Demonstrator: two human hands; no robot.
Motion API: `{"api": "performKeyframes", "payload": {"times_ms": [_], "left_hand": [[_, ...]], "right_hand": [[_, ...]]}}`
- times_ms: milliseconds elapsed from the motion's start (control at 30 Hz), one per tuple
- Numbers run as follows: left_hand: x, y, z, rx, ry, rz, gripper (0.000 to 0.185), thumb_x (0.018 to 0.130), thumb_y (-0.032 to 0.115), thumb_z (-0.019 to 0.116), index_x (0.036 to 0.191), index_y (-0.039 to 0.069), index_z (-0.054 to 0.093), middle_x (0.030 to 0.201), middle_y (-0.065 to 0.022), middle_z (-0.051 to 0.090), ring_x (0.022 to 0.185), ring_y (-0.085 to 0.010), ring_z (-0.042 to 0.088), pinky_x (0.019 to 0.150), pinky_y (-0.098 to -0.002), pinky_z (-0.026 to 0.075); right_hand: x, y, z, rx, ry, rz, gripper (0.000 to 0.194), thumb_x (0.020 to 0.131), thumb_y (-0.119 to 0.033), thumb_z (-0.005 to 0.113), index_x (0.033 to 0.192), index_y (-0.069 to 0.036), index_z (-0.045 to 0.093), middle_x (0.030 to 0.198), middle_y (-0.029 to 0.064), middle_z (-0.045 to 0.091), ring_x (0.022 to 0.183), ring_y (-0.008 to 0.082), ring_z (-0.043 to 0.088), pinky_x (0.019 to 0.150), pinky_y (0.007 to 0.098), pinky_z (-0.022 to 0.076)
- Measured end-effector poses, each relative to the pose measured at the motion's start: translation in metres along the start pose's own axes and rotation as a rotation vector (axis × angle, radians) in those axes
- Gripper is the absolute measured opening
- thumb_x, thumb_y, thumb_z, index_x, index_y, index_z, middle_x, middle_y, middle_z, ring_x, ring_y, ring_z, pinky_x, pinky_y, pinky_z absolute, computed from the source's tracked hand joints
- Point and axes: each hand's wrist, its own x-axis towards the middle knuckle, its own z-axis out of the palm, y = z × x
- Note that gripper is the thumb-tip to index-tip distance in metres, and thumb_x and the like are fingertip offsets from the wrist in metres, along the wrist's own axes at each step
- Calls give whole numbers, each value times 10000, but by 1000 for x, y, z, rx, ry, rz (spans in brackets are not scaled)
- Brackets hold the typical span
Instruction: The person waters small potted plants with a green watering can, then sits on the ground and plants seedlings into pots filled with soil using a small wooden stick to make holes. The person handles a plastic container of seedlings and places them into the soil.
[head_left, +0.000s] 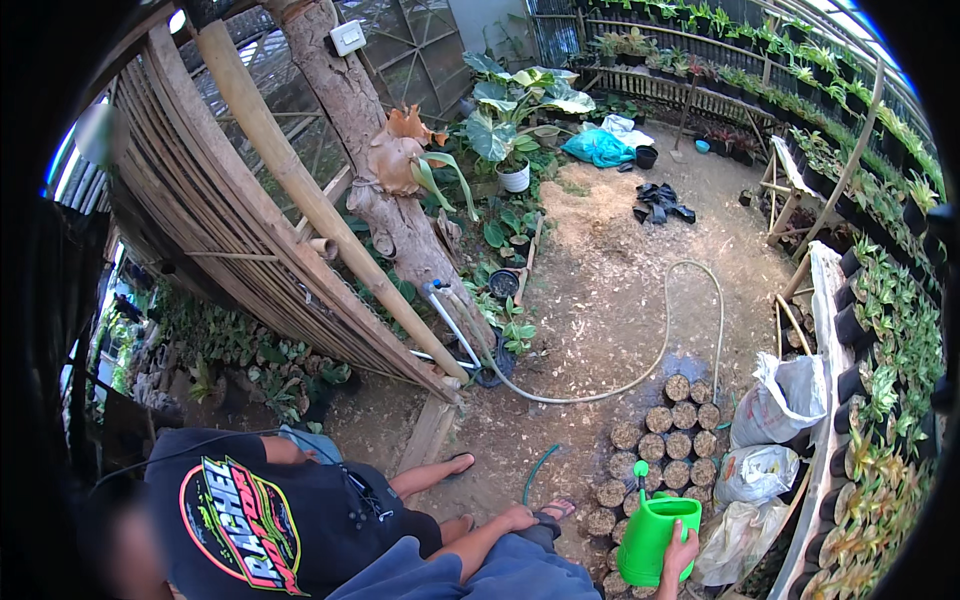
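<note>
My right hand (681, 553) grips a bright green plastic watering can (645, 544), its round sprinkler head (641, 469) pointing away from me. The can hangs over rows of round containers filled with brown growing medium (679, 445), and hides some of them. My left hand (517, 517) is by my knee, fingers curled. A short piece of green hose (538, 472) runs up to that hand; whether the fingers hold it cannot be told. Blue cloth (480, 574) covers my lap.
A person in a black T-shirt (247, 517) is close on my left. White sacks (776, 401) stand at right, beside shelves of potted plants (900, 315). A pale hose (600, 396) loops over the dirt floor from a tap pipe (454, 322) at a tree trunk (405, 217). Black plastic (661, 204) lies beyond.
</note>
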Motion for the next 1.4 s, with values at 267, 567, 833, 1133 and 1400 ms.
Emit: {"api": "performKeyframes", "payload": {"times_ms": [267, 567, 833, 1133, 1400], "left_hand": [[19, -14, -8, -62, -14, -75, 460, 924, 459, 662, 1174, 92, 779, 1098, -144, 777, 1007, -299, 733, 899, -417, 557], [11, -49, -28, -343, -103, -162, 292, 993, 269, 635, 1205, 81, 703, 891, -64, 691, 723, -143, 630, 581, -300, 497], [8, -33, -50, -405, -174, -241, 319, 974, 279, 656, 1179, 37, 696, 924, -71, 681, 726, -143, 611, 621, -313, 527], [33, -9, -68, -429, -163, -169, 328, 979, 287, 653, 1192, 40, 688, 913, -33, 681, 748, -132, 616, 637, -313, 523], [40, -2, -93, -358, -155, -177, 383, 992, 307, 666, 1268, 41, 676, 971, -55, 714, 748, -130, 624, 648, -293, 529]], "right_hand": [[18, -21, -7, 46, 29, -16, 423, 971, -337, 717, 986, 83, 664, 877, 284, 676, 771, 414, 601, 778, 503, 478], [20, -34, -19, 25, 44, 55, 452, 953, -408, 734, 1003, 40, 695, 874, 239, 699, 788, 330, 673, 776, 437, 518], [19, -47, -53, -188, 2, 208, 548, 916, -527, 722, 1070, -1, 714, 918, 275, 724, 889, 436, 713, 794, 483, 536], [41, -48, -71, -347, 33, 251, 705, 883, -589, 719, 1214, 35, 711, 1065, 309, 725, 1038, 459, 701, 887, 502, 537], [100, -93, -87, -292, 113, 122, 633, 901, -575, 714, 1106, 24, 720, 940, 299, 722, 907, 444, 714, 786, 511, 530]]}}
